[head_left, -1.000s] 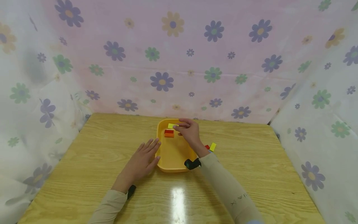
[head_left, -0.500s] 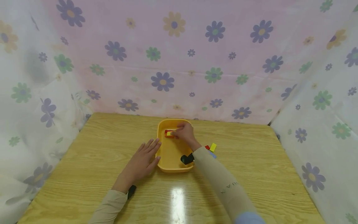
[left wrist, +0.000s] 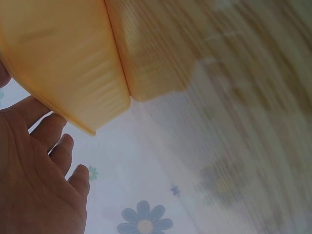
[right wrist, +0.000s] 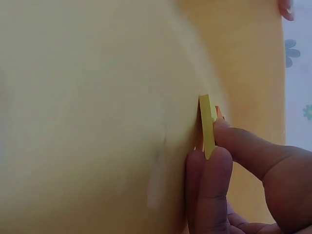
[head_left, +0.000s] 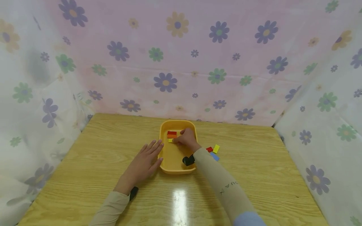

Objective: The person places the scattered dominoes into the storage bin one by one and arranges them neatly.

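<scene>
My right hand (head_left: 187, 138) reaches into a yellow plastic tray (head_left: 176, 172) and pinches a small yellow block (head_left: 171, 141) between thumb and fingers. In the right wrist view this yellow block (right wrist: 207, 126) stands on its narrow side close to the tray floor. Just behind it in the head view sit an orange block (head_left: 171, 136) and a red block (head_left: 172, 133), lined up in parallel. My left hand (head_left: 142, 163) lies with straight, spread fingers at the tray's left rim. The left wrist view shows those fingertips against the tray's outer wall (left wrist: 73, 63).
Right of the tray, partly behind my right sleeve, lie another red block (head_left: 209, 149), another yellow block (head_left: 216, 148) and a blue block (head_left: 215, 156). A wooden table (head_left: 113, 138) bears everything. Flower-patterned curtains (head_left: 186, 62) enclose its back and sides.
My right hand has carried the yellow block from the tray's far end, over the red and orange blocks, down to their near side. The left hand keeps its place at the rim.
</scene>
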### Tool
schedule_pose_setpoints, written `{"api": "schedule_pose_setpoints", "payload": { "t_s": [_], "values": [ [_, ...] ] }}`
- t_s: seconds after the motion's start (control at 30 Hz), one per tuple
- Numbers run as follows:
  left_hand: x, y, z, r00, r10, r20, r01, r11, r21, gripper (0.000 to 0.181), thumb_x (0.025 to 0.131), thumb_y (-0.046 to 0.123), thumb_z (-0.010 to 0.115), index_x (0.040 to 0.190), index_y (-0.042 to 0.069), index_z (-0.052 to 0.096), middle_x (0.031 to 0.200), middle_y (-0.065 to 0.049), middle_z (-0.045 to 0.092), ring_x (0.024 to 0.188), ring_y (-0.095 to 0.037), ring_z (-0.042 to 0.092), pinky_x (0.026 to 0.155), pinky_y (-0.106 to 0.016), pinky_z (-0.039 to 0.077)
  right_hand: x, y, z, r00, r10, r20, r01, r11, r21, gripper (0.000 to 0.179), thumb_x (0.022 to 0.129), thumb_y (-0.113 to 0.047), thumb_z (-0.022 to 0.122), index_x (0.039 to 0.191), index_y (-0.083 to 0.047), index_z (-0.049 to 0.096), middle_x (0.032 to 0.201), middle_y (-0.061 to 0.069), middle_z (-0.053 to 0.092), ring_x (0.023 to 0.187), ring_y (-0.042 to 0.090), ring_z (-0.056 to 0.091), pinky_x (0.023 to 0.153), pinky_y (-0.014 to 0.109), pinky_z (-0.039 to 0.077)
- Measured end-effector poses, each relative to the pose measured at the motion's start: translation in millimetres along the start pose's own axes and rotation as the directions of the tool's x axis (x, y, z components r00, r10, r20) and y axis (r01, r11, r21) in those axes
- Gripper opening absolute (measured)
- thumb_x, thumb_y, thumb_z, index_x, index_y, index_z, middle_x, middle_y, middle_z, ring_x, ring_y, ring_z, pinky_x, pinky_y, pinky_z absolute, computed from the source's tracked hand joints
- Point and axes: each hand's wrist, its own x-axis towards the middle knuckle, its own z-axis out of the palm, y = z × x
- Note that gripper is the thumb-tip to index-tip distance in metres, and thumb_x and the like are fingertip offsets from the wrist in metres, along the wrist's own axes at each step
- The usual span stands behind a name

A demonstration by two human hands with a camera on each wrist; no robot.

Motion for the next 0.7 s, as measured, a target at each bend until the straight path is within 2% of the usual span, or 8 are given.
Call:
{"api": "schedule_pose_setpoints", "payload": {
  "t_s": [0.27, 0.53, 0.7],
  "values": [
    [1.0, 1.2, -1.8, 1.000, 0.002, 0.003, -0.002, 1.000, 0.007, 0.062, 0.107, 0.036, 0.051, 0.159, 0.007, 0.035, 0.167, -0.008, 0.029, 0.156, -0.030, 0.022, 0.126, -0.056, 0.019, 3.1, -1.4, 0.4, 1.000, -0.012, -0.018, 0.012, 1.000, -0.029, 0.056, 0.076, -0.016, 0.090, 0.115, 0.008, 0.059, 0.061, 0.007, 0.064, 0.049, 0.012, 0.061, 0.059, 0.023, 0.054],
    [0.1, 3.5, -3.9, 1.000, -0.002, 0.008, 0.002, 1.000, 0.002, 0.061, 0.108, 0.038, 0.049, 0.158, 0.006, 0.035, 0.167, -0.007, 0.028, 0.155, -0.031, 0.022, 0.126, -0.055, 0.019, 3.3, -0.4, 2.5, 0.998, -0.036, -0.055, 0.032, 0.997, -0.069, 0.053, 0.075, -0.015, 0.091, 0.110, 0.008, 0.059, 0.060, 0.010, 0.067, 0.047, 0.012, 0.062, 0.068, 0.026, 0.057],
    [-0.3, 3.5, -4.5, 1.000, -0.007, 0.014, 0.007, 1.000, -0.003, 0.062, 0.108, 0.039, 0.048, 0.159, 0.008, 0.034, 0.167, -0.006, 0.027, 0.156, -0.030, 0.022, 0.126, -0.055, 0.018, 2.1, 0.1, 1.8, 0.997, -0.057, -0.054, 0.054, 0.997, -0.054, 0.053, 0.076, -0.014, 0.090, 0.112, 0.010, 0.059, 0.062, 0.013, 0.070, 0.046, 0.011, 0.063, 0.065, 0.025, 0.057]
  ]
}}
